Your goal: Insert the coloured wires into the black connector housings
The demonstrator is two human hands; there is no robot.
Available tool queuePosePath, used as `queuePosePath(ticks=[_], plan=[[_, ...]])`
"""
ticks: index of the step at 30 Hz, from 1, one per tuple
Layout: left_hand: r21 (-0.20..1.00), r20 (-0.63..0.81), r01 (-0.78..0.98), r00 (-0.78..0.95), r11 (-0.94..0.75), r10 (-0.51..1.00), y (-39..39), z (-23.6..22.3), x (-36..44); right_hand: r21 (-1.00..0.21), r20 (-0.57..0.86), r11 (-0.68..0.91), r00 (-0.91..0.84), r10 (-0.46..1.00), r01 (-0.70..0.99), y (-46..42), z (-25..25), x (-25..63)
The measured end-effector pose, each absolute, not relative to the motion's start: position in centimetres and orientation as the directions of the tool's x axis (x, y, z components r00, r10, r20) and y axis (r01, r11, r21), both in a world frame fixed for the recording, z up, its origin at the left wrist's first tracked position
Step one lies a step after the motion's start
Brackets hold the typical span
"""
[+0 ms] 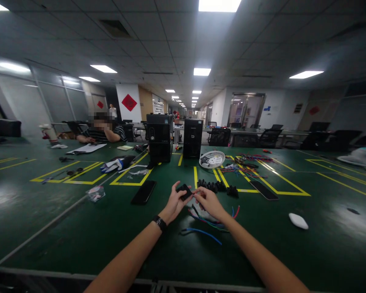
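So the left hand [174,204] has a small black block [184,192] gripped between thumb and fingers, held a bit above the green table [110,244]. The block sits at the fingertip end of that hand, on its right side. The right hand [210,202] is right up at the block's right end with its fingertips bunched together; can't tell if there's something tiny pinched in there. There's a black watch [160,223] on the left wrist. Just below the hands is a messy bunch of colored wires [212,223], with a loose blue wire [205,234] on the near side. A bit farther out, more black blocks [212,186] sit in a cluster, a black phone [144,192] is off to the left, and a white basket [212,160] is on the far side, near two black computer towers [160,140].
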State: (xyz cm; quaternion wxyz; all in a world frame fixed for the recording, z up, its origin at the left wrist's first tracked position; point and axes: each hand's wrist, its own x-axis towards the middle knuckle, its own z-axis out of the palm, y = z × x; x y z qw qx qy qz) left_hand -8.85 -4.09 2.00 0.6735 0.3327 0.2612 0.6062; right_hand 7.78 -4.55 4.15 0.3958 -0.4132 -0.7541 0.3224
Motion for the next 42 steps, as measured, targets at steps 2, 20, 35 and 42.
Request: queuePosePath(ticks=[2, 20, 35, 42], plan=[[0.743, 0.039, -0.667, 0.128, 0.057, 0.991, -3.9, 2.0, -8.9, -0.798, 0.371, 0.461, -0.285, 0.884, 0.389, -4.7, 3.4, 6.8], [0.874, 0.130, -0.485, 0.231, -0.001, 0.964, -3.4, 0.7, -7.4, -0.795, 0.431, 0.474, -0.198, 0.881, 0.378, -5.5, 1.6, 6.0], [0.882, 0.201, -0.468, 0.257, -0.060, 0.945, -4.2, 1.0, -6.9, -0.898, 0.355, 0.374, -0.119, 0.927, 0.234, -4.7, 1.0, 6.3], [0.837, 0.213, -0.546, 0.252, -0.043, 0.944, -4.2, 0.9, -7.0, -0.934, 0.305, 0.322, -0.124, 0.944, 0.157, -4.8, 1.1, 6.3]])
